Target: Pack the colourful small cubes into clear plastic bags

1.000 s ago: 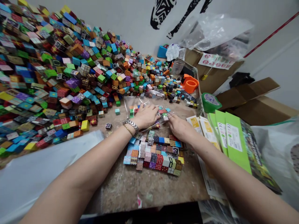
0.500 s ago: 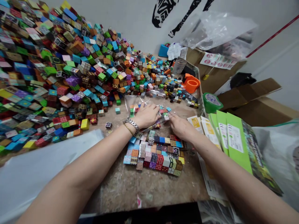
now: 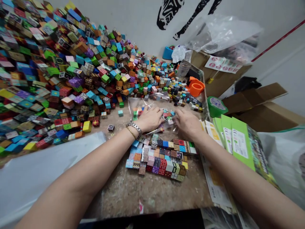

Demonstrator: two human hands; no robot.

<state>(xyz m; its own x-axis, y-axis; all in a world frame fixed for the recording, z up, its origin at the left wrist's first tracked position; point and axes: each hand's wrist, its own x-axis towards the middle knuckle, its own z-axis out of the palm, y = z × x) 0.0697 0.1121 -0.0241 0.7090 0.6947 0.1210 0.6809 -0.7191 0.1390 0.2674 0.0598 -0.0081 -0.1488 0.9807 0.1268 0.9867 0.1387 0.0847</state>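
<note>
Head view, my right hand (image 3: 187, 124): shifted rightward since the earlier frame, uncovering more of the cube rows (image 3: 164, 159); fingers curled, though whether they pinched film I could not tell.
My left hand (image 3: 149, 120): spread palm-down, gripping nothing evident.
Clear bag (image 3: 136, 104): lay under that palm, beyond the rows on the table (image 3: 124, 200).
Bag's long axis: ran crosswise, its right end just left of my right fingertips.

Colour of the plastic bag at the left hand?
Clear and colourless: the plastic bag shows printed cubes through it. Best seen in the head view.

Clear bag (image 3: 168, 118) partly hidden by left fingers (image 3: 156, 112), wall print (image 3: 172, 13) cropped
</note>
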